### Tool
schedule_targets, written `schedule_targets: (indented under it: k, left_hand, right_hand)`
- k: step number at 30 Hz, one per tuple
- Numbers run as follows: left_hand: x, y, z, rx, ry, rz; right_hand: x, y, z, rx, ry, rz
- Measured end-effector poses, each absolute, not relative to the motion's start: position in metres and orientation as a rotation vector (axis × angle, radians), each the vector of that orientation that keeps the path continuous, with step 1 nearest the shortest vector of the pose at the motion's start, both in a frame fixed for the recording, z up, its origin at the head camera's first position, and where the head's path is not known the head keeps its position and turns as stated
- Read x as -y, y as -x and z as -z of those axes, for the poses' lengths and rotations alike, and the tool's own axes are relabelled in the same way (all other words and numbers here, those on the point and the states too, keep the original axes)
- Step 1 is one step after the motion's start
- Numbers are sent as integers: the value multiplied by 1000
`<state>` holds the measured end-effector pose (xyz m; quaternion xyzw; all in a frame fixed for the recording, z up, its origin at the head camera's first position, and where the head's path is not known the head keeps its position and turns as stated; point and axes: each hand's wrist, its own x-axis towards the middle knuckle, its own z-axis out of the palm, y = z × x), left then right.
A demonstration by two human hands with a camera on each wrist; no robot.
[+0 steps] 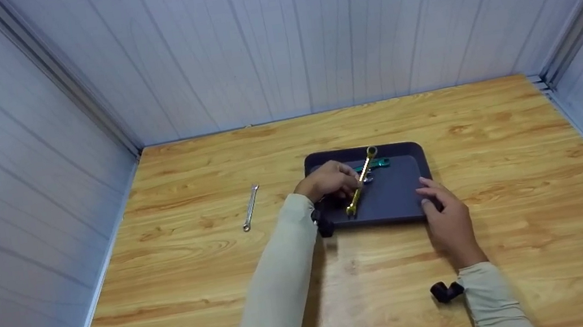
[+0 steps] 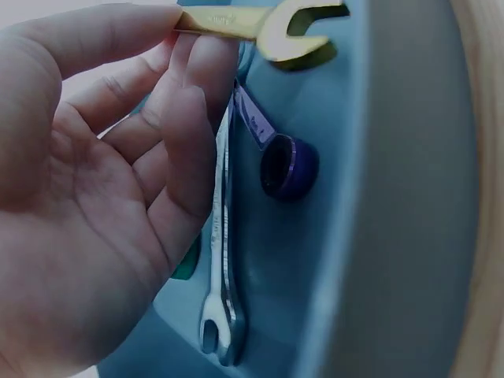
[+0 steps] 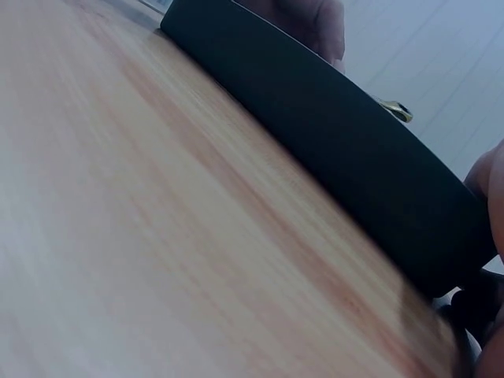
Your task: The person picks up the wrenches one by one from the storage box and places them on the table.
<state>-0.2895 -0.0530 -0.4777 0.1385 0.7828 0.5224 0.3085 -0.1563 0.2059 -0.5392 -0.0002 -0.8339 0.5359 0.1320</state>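
Gold metal combination wrench (image 1: pixel 367 167) pinched between thumb and fingers of left hand (image 1: pixel 330 179), above dark grey rectangular tray (image 1: pixel 396 194). Long axis slants: ring end far, rightward; open end near, leftward. Right hand (image 1: pixel 448 219): fingers loosely parted, touching tray's right rim.

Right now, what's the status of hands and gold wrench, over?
Left hand pinching gold wrench above tray. Right hand touching tray rim. Possible clutter: purple wrench in tray.

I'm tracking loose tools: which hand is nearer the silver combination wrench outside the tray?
Left. The left hand, pinching the gold combination wrench over the tray, is right of the silver combination wrench; the right hand is farther right, at the tray's right edge.
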Motion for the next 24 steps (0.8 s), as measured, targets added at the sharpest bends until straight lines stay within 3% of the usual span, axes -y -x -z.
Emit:
schedule_targets:
  k: [24]
  left_hand:
    - [56,281,485,-1921,-301,-1535]
  right_hand:
    - [-206,157,542,2423,6,-1556]
